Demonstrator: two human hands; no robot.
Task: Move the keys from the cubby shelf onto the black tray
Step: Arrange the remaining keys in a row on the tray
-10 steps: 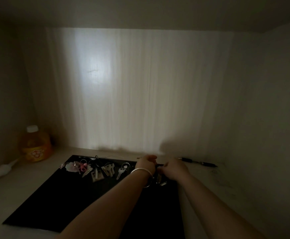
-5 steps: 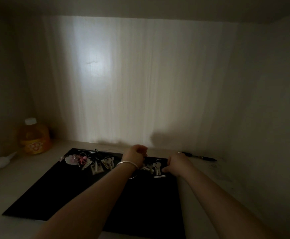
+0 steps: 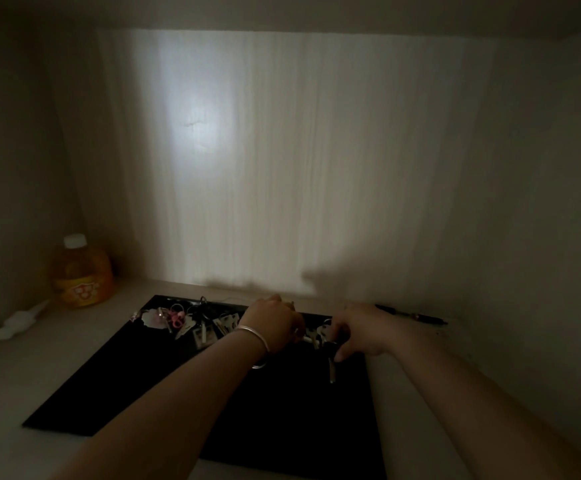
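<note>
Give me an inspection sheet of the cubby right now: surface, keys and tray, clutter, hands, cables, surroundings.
Surface: pale shelf floor, dimly lit.
Job's things: flat black rectangular tray lies on the shelf; cluster of silver keys with pink charm on its far edge; dark-headed key with silver blade on the tray under the right hand.
Clutter: yellow plastic bottle with white cap back left; white crumpled object beside it; dark pen back right, off the tray.
Hands: left hand, silver bangle at wrist, fingers curled over keys; right hand touching the dark-headed key.
Cables: nothing seen.
Surroundings: pale cubby walls, bright patch on back wall.
</note>
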